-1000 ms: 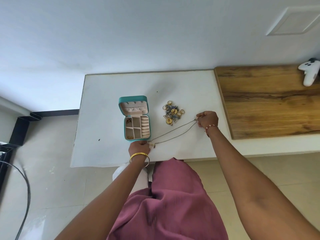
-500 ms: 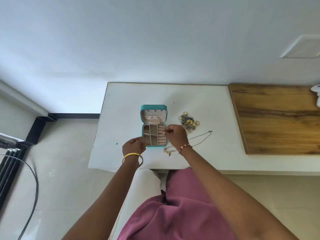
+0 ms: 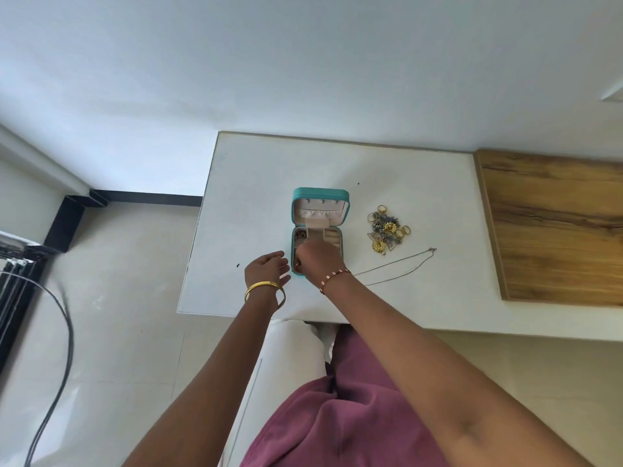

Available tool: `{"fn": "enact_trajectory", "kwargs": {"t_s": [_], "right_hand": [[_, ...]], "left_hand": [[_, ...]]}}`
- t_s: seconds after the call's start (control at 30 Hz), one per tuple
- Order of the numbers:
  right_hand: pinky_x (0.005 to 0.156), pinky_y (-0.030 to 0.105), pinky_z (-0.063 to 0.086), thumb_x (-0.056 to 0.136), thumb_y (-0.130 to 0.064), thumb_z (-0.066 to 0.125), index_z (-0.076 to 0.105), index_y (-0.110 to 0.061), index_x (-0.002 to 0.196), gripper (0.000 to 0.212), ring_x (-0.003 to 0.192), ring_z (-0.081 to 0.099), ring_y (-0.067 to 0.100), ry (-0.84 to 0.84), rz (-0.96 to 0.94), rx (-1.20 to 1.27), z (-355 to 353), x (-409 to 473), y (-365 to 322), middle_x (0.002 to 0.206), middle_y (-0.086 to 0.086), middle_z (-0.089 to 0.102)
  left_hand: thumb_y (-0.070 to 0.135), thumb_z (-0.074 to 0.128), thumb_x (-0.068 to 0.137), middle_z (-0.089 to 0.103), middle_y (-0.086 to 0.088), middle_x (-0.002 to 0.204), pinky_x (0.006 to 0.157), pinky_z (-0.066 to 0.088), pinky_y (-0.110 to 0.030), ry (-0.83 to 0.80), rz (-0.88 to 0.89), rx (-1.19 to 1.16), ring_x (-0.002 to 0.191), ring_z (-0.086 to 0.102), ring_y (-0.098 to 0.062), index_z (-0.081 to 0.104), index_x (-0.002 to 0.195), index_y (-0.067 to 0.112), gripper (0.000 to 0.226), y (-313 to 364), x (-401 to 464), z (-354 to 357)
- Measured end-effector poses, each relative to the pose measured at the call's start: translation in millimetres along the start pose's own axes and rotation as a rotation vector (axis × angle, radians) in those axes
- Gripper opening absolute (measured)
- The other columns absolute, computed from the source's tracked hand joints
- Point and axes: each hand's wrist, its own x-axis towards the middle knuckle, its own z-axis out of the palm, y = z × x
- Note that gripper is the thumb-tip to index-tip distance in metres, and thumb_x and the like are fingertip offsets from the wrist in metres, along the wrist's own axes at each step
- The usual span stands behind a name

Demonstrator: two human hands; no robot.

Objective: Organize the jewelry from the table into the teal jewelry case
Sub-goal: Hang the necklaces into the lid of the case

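The teal jewelry case (image 3: 319,194) lies open on the white table (image 3: 256,170), with its lid flat at the far side and cream compartments toward me. My right hand (image 3: 317,257) is over the near compartments with its fingers curled down into them; what they hold is hidden. My left hand (image 3: 268,269) hovers at the case's near left corner, fingers relaxed and empty. A thin chain necklace (image 3: 404,264) lies on the table to the right, its near end hidden under my right wrist. A pile of rings and earrings (image 3: 387,232) sits right of the case.
A wooden board (image 3: 553,227) covers the table's right part. The table's front edge runs just below my wrists. Black cables (image 3: 64,318) hang over the tiled floor at left. My lap in purple cloth is below.
My right hand has let go of the necklace's far end and moved left into the case. My left hand has left the pendant end and shifted to the case's left side. The view has shifted too.
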Motion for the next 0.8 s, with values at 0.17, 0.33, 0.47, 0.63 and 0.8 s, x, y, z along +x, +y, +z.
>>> {"fn": "enact_trajectory", "kwargs": {"t_s": [0.17,0.33,0.47,0.63,0.8], "right_hand": [[0.076,0.036,0.049,0.09,-0.004,0.047,0.061,0.002,0.107,0.023,0.098,0.062,0.035,0.021,-0.096,-0.156,-11,4,-6,0.105,0.019,0.066],[0.085,0.039,0.045,0.092,0.001,0.039,0.061,0.002,0.108,0.027,0.108,0.055,0.036,0.053,-0.126,-0.223,-5,-2,-16,0.11,0.019,0.063],[0.087,0.039,0.043,0.092,0.001,0.038,0.061,-0.001,0.107,0.027,0.112,0.05,0.035,0.031,-0.148,-0.243,-2,-1,-17,0.112,0.018,0.061],[0.081,0.038,0.047,0.087,-0.002,0.05,0.058,0.002,0.109,0.024,0.104,0.057,0.035,0.07,-0.119,-0.117,-3,-2,-6,0.111,0.018,0.062],[0.071,0.034,0.044,0.091,-0.011,0.045,0.055,0.0,0.097,0.015,0.087,0.054,0.026,0.141,0.038,0.455,-13,-17,0,0.1,0.017,0.058]], "left_hand": [[-0.005,0.045,0.086,0.063,-0.015,0.084,0.076,0.055,-0.034,-0.011,-0.043,-0.068,0.078,0.062,-0.026,0.063,0.102,-0.003,0.024,-1,-3,3],[-0.007,0.044,0.084,0.064,-0.018,0.093,0.074,0.054,-0.031,-0.005,-0.032,-0.061,0.077,0.063,-0.026,0.064,0.1,-0.005,0.025,-3,-3,2],[-0.005,0.043,0.085,0.065,-0.016,0.093,0.079,0.053,-0.035,0.0,-0.005,-0.014,0.083,0.063,-0.028,0.065,0.093,0.001,0.024,-3,-5,0],[-0.002,0.042,0.087,0.063,-0.017,0.09,0.076,0.053,-0.03,0.013,0.022,0.0,0.078,0.062,-0.024,0.064,0.102,-0.003,0.026,0,-8,-3],[-0.001,0.043,0.087,0.065,-0.015,0.089,0.078,0.054,-0.031,0.072,0.139,0.011,0.085,0.063,-0.026,0.066,0.095,0.003,0.025,5,-22,-5]]}}
